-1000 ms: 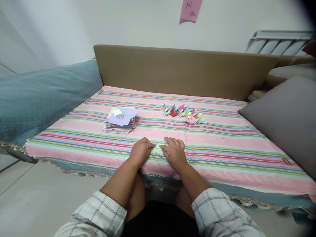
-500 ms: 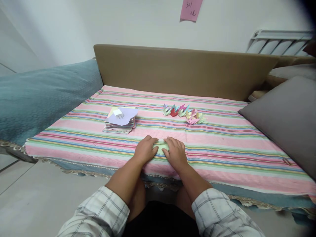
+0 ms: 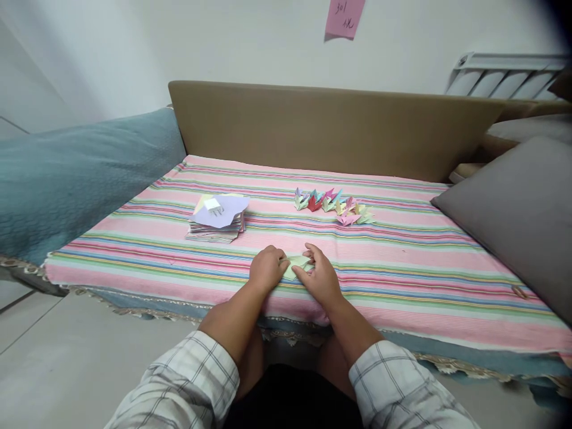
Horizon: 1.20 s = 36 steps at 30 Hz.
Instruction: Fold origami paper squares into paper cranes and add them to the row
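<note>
A pale green sheet of folded paper (image 3: pixel 295 266) lies between my hands at the front of the striped cloth (image 3: pixel 393 256). My left hand (image 3: pixel 269 266) pinches the paper's left side with thumb and fingers. On the right side, my right hand (image 3: pixel 319 275) has its thumb on the near part of the paper and its fingers curved around the far edge. Parts of the paper are hidden under the fingers. Beyond the hands, several folded paper cranes (image 3: pixel 330 202) in mixed colours sit in a cluster.
To the left stands a stack of coloured paper (image 3: pixel 217 229) with a small white block-shaped object (image 3: pixel 213 205) on top. A tan backrest (image 3: pixel 330 128) runs along the back. At the right leans a grey cushion (image 3: pixel 513 214); a small brownish ring-like item (image 3: pixel 519 291) lies near it.
The green paper was mostly covered by my fingers and now shows more of its surface. My left hand has shifted slightly right, and my right hand's fingers have lifted and curled.
</note>
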Tool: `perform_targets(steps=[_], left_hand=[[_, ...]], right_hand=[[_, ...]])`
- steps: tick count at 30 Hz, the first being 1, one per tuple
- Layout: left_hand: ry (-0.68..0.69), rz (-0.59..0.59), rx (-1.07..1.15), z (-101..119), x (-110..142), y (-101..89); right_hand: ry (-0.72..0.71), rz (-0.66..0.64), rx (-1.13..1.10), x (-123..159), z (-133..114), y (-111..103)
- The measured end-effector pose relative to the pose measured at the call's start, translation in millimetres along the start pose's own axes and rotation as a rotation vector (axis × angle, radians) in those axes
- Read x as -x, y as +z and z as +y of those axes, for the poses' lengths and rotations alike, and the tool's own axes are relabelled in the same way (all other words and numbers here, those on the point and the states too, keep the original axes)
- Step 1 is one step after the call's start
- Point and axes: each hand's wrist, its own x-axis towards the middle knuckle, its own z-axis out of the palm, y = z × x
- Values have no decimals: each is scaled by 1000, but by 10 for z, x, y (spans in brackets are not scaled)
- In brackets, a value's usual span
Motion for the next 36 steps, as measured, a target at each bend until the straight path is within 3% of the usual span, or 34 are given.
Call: perform_targets(steps=[7, 17, 36], left_hand=[[-36, 2, 55, 4, 13, 4], [-9, 45, 64, -20, 13, 35], [-20, 23, 6, -2, 4, 46]], right_hand=[[120, 39, -263, 10, 64, -31], [-13, -147, 360, -39, 51, 30], [-75, -201, 513, 4, 3, 59]])
